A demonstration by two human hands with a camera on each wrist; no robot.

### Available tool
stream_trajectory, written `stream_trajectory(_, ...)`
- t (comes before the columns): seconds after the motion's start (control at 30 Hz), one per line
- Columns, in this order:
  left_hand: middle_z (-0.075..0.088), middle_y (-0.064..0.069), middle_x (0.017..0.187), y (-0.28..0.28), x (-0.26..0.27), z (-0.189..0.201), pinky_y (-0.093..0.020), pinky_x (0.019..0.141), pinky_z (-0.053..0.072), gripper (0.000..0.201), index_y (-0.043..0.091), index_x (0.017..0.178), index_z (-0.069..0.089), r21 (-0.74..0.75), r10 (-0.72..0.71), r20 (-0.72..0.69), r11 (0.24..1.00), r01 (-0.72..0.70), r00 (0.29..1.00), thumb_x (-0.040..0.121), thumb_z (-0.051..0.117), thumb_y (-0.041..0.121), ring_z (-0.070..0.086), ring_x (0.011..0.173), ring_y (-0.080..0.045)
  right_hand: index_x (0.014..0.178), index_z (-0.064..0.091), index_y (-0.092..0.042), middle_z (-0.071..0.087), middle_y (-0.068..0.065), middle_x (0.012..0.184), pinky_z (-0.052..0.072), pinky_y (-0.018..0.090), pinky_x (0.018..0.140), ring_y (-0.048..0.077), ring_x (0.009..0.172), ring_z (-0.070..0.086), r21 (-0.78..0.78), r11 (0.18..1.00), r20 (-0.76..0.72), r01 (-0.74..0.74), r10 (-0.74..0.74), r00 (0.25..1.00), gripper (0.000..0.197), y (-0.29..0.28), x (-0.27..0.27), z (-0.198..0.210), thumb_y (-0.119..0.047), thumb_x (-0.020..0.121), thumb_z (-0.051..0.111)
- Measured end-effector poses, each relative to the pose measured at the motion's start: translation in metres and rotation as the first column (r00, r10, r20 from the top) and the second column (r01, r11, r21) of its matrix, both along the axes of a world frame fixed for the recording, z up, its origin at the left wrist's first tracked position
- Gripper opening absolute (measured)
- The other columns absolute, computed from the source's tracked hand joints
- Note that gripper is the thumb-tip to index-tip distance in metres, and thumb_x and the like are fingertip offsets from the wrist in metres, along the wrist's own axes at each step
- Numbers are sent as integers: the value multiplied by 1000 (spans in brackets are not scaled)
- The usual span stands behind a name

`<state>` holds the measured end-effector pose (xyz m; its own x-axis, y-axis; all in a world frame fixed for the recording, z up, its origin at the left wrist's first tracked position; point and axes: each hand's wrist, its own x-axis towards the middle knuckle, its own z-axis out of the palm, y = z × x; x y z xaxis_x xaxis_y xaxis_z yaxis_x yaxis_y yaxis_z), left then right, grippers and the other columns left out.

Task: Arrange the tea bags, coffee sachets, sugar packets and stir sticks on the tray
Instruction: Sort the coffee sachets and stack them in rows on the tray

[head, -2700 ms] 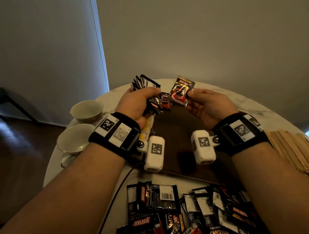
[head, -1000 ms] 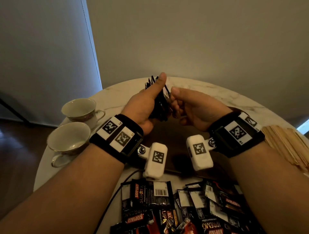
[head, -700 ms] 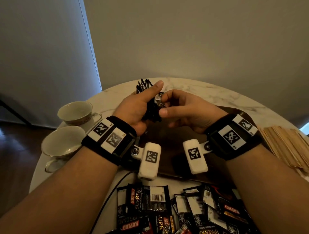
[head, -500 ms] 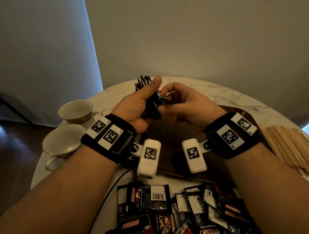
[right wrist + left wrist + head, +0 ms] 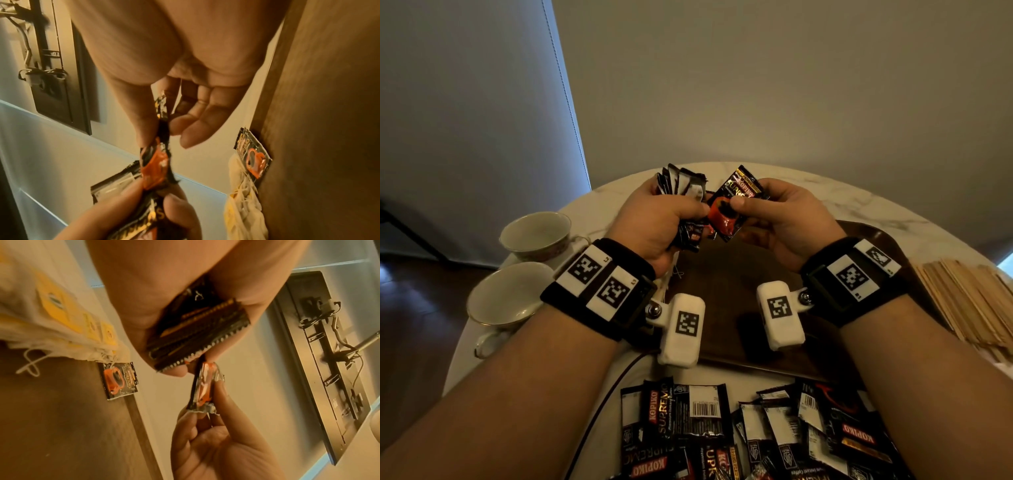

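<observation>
- A fanned stack of coffee sachets (image 5: 681,192) is clamped in the left hand (image 5: 654,222), the fingers curled round it and the thumb pressed across its front; the serrated sachet ends are seen edge-on in the left wrist view.
- A single coffee sachet (image 5: 729,209), black with a red cup printed on it, is pinched in the grip of the right hand (image 5: 784,222) between thumb and fingers, just beside the stack and, as far as can be told, touching the left thumb.
- Both hands are held raised above the dark wooden tray (image 5: 726,308), which lies on the round marbled surface (image 5: 599,212).
- One sachet on the tray (image 5: 120,380) is seen lying flat near the tray's edge, next to a row of tea bags (image 5: 61,313) with yellow tags and white strings.
- A loose heap of sachets (image 5: 756,431) is spread on the surface at the near side of the tray, several with barcodes upward.
- A bundle of wooden stir sticks (image 5: 969,301) lies on the surface to the right of the tray.
- Two white teacups (image 5: 534,233) stand on the surface to the left, one behind the other.
- A thin dark cable (image 5: 599,418) runs from the left wrist down across the surface.
</observation>
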<state>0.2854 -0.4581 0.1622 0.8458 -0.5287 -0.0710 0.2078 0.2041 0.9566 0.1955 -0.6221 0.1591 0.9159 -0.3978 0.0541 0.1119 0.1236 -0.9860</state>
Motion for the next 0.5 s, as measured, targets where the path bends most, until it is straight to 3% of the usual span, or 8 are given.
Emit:
stream_trajectory(0.1, 71, -22, 114, -2, -1, -1, -36, 64, 59, 46, 4, 121, 59, 55, -18, 28, 998, 17, 999, 80, 66, -16, 75, 97, -36, 110, 69, -8, 77, 14, 104, 62, 40, 77, 29, 92, 75, 39, 999, 11, 28, -28, 1000, 33, 1, 1, -1, -12, 77, 77)
stream_trajectory(0.17, 70, -22, 113, -1, -2, 0, -38, 66, 58, 45, 4, 120, 59, 93, -40, 42, 995, 36, 998, 79, 67, -15, 73, 90, -34, 110, 70, -7, 75, 18, 108, 63, 42, 78, 31, 94, 73, 72, 996, -1, 44, -44, 999, 26, 3, 2, -2, -15, 85, 74)
stream_trajectory(0.23, 70, -24, 112, 0, -3, 0, -40, 70, 58, 46, 2, 122, 58, 127, -61, 51, 990, 54, 997, 80, 67, -14, 71, 85, -34, 112, 70, -6, 73, 22, 115, 59, 48, 87, 34, 101, 71, 105, 992, -30, 75, -72, 997, 24, 5, 3, -3, -20, 92, 70)
stream_trajectory(0.37, 70, -25, 114, 0, -2, 1, -41, 69, 59, 45, 0, 121, 59, 141, -67, 66, 988, 57, 996, 79, 68, -14, 71, 87, -35, 111, 70, -9, 74, 16, 114, 55, 49, 91, 35, 105, 70, 132, 983, -60, 126, -119, 991, 23, 6, 4, -4, -26, 98, 65)
stream_trajectory(0.43, 69, -24, 113, 0, -2, 0, -38, 66, 59, 43, 2, 118, 59, 139, -50, 63, 989, 41, 997, 80, 68, -14, 71, 84, -32, 102, 70, -9, 76, 17, 106, 57, 46, 87, 31, 93, 72, 101, 982, -48, 157, -153, 987, 19, 7, 4, -5, -27, 96, 69)
stream_trajectory(0.5, 68, -23, 112, 0, -3, -1, -36, 63, 59, 41, 5, 115, 58, 138, -41, 53, 990, 34, 998, 80, 69, -14, 71, 82, -31, 84, 67, -9, 71, 16, 88, 59, 38, 74, 22, 72, 65, 52, 975, -28, 218, -216, 976, 20, 8, 4, -6, -26, 90, 76)
